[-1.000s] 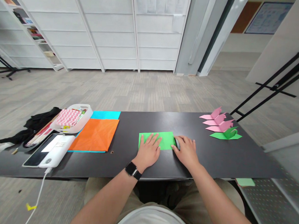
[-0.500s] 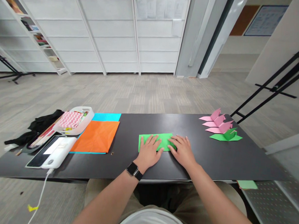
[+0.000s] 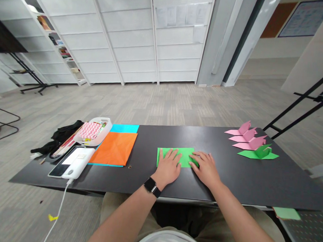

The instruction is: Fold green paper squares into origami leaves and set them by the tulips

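A green sheet of paper (image 3: 186, 159), folded to a rectangle, lies flat on the black table in front of me. My left hand (image 3: 169, 167) rests on its left part with the fingers spread. On the right end of the paper lies my right hand (image 3: 205, 168), its fingers stretched out and slightly apart. A black watch (image 3: 150, 185) is on my left wrist. The fingers cover parts of the paper's lower edge and right end.
On the right stand several folded paper birds, pink (image 3: 249, 135) and green (image 3: 259, 153). Orange sheets (image 3: 116, 147) over blue ones (image 3: 125, 128) lie left. Further left are a white basket (image 3: 107, 130), a phone (image 3: 64, 163), a white power bank (image 3: 78, 163) with a cable, and black cloth (image 3: 60, 137).
The camera has turned a little to the left, so everything appears shifted right. My right hand sits slightly farther from my left one; both stay on the green paper.
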Available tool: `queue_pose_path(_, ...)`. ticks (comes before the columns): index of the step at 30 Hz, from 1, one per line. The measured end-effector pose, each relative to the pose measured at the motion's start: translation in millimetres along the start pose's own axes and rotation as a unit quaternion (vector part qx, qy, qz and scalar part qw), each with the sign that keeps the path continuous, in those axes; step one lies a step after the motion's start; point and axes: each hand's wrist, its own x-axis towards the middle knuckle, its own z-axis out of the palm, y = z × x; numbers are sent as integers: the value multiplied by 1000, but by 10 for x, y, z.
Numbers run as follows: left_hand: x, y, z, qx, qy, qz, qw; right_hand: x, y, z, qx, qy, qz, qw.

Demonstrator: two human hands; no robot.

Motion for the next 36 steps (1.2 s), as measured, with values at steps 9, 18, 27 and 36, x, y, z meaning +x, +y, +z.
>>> queue_pose_path(9,-185,-309,-45,40,-1,21,999,-3,84,95,-1,37,-26,999)
queue_pose_path(18,-505,-737,-82,76,-4,0,997,0,103,117,4,48,-27,998)
queue_pose_path(27,-575,-1004,-257,54,1,-60,997,-6,116,133,-1,46,-31,998)
queue_pose_path(36,-82,-533,-219,-73,47,50,995,15,96,123,-1,52,-29,998)
